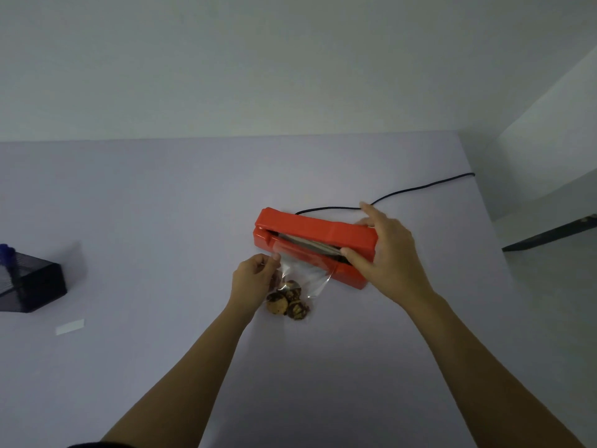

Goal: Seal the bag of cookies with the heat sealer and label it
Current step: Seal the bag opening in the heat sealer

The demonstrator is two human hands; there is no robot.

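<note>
A red heat sealer (310,232) lies on the pale table, its lid raised a little. My right hand (386,253) grips the lid's right end, thumb under its front edge and fingers over the back. A clear plastic bag (303,274) holds several chocolate-chip cookies (287,302), and its open top lies across the sealer's lower jaw. My left hand (253,279) pinches the bag's upper left corner beside the sealer. A white label strip (69,327) lies flat at the left.
The sealer's black cord (416,189) runs back right over the table edge. A black mesh holder (30,282) with a blue pen (6,253) stands at the far left. The table (161,221) ends at a wall behind and drops off on the right.
</note>
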